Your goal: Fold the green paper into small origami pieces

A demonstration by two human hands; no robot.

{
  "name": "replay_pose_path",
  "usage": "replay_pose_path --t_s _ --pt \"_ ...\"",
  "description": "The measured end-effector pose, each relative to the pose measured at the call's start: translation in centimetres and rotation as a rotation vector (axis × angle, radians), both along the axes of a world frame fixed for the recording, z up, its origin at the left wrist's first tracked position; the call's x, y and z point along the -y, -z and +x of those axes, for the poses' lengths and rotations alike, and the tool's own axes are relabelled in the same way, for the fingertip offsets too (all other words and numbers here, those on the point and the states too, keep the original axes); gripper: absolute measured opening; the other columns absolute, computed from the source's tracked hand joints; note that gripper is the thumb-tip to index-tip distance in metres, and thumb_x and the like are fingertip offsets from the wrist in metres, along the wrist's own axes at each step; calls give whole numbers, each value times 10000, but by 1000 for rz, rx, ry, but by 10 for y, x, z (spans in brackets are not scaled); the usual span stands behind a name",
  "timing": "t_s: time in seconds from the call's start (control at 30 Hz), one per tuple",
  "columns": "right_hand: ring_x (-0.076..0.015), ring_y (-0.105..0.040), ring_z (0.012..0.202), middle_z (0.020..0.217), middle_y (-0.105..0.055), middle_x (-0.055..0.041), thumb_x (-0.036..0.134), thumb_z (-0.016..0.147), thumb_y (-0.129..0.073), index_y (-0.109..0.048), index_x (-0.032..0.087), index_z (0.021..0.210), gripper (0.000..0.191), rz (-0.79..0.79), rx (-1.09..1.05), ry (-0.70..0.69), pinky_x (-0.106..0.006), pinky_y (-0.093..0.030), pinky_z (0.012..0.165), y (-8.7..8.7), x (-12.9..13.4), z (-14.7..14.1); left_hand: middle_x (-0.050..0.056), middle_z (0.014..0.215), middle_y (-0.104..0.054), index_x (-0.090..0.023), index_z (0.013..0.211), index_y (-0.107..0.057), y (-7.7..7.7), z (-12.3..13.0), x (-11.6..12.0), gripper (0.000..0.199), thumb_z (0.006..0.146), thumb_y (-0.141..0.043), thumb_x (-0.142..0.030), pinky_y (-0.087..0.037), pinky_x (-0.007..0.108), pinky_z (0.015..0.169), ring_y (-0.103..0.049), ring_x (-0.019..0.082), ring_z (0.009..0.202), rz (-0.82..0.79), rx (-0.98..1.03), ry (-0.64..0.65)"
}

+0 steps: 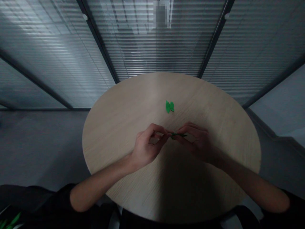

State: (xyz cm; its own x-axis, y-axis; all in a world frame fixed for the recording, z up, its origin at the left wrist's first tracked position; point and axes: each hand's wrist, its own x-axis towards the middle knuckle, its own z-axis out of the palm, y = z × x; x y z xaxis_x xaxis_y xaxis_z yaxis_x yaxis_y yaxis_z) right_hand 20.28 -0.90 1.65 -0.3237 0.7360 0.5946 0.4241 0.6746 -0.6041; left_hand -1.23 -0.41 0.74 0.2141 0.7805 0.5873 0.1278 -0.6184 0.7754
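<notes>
My left hand (148, 144) and my right hand (194, 141) hover together over the near middle of the round wood-grain table (124, 133). Between their fingertips they pinch a narrow strip of green paper (178, 135), which runs sideways. The fingers hide part of the strip. A little farther out, a small folded green paper piece (170, 107) with two wing-like lobes lies on the tabletop, touching neither hand.
Glass walls with slatted blinds (152, 38) and dark metal frames rise beyond the table. A grey floor (43, 149) surrounds it. Something green and leafy (9, 221) shows at the bottom left corner, beside dark sleeves.
</notes>
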Motion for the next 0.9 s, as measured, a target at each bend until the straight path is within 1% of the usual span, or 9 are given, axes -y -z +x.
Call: replay_pose_path --t_s 0.07,0.23,0.37,0.47,0.63,0.77,0.9 --pt "-164 -665 744 787 -707 -4 305 974 -715 -708 228 887 117 -24 4 6 -315 -504 691 0 0 0 20 895 -802 -209 963 -611 1 0 -1 141 934 -740 -161 -615 168 549 -770 124 686 -11 -2 -2" --pt "-174 -692 774 816 -730 -13 339 989 -698 -721 240 881 148 -64 -4 -1 -319 -520 710 4 0 1 7 884 -797 -218 942 -612 0 1 -1 152 922 -732 -126 -623 178 580 -763 119 689 6 3 20" --pt "-176 -706 792 848 -750 -9 362 991 -693 -737 252 926 135 -72 13 -8 -318 -538 731 5 -1 2 20 854 -783 -208 925 -615 -1 2 -1 136 918 -742 -162 -615 190 544 -742 123 645 -29 10 -5" --pt "-175 -712 792 850 -754 -9 332 997 -681 -736 247 941 116 -72 23 -7 -318 -541 737 1 -1 2 22 848 -782 -212 920 -620 0 3 -2 132 919 -751 -193 -601 184 513 -731 122 625 -53 34 -17" --pt "-173 -706 785 856 -749 -25 271 1001 -655 -722 226 917 116 -79 1 -40 -309 -532 718 0 1 2 16 854 -785 -211 913 -618 0 3 -1 132 915 -745 -171 -614 177 560 -738 115 650 -54 47 4" --pt "-169 -706 793 868 -751 -20 300 991 -674 -736 219 924 123 -164 -12 -29 -303 -525 734 2 1 1 25 864 -785 -204 917 -618 0 3 -2 130 916 -747 -189 -607 171 530 -737 119 641 -110 76 30" --pt "-165 -703 783 853 -754 -17 314 970 -698 -749 206 909 134 -249 -58 -24 -290 -522 731 0 0 -1 21 843 -774 -200 904 -622 0 4 -3 130 907 -751 -187 -593 160 503 -729 117 622 -147 106 15"
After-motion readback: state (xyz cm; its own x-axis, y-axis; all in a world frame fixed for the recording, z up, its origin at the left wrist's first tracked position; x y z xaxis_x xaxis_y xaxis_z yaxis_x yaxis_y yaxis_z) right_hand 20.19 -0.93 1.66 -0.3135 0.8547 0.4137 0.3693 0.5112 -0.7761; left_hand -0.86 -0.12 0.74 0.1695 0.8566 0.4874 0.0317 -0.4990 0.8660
